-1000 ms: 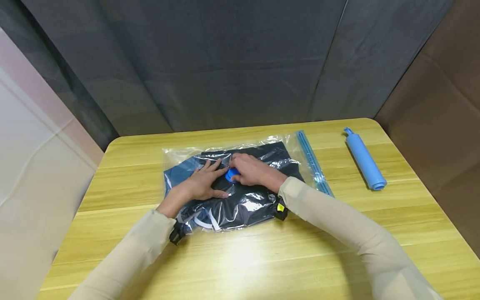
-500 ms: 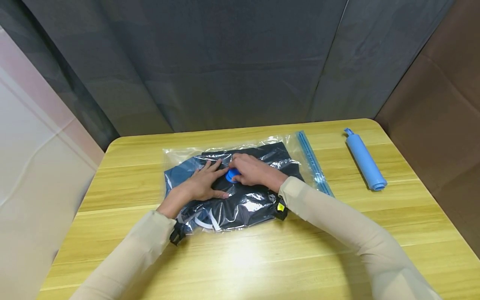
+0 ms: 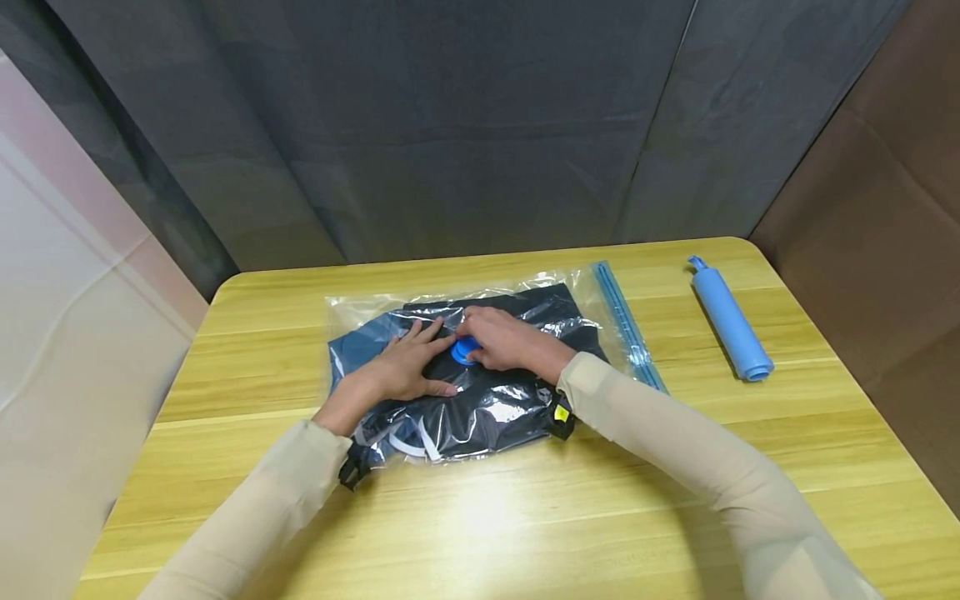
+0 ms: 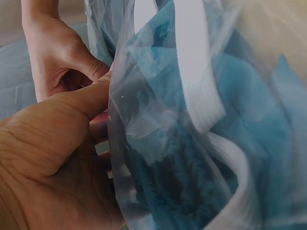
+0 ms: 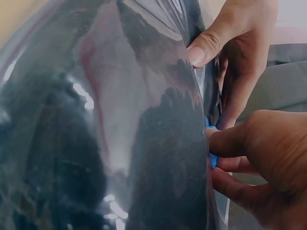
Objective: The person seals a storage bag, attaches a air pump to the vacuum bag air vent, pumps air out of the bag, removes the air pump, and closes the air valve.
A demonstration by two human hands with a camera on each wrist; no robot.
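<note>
In the head view, a clear bag (image 3: 480, 367) packed with dark clothes is lying on the bench (image 3: 525, 517); the left hand (image 3: 408, 367) is pressing flat on it with straight fingers, while the right hand (image 3: 502, 340) is pinching the blue cap (image 3: 463, 351) at the bag's middle. A blue pump (image 3: 730, 320) is resting well apart to the right. In the left wrist view, the left hand (image 4: 53, 158) is lying open against the plastic, gripping nothing, so the slick film is likely sliding under it if the cap is twisted hard. In the right wrist view, the right hand's grip (image 5: 259, 163) is closing fingertips around the cap (image 5: 211, 160); a shallow pinch may be slipping off, or crumpling the film (image 5: 144, 120) around it.
</note>
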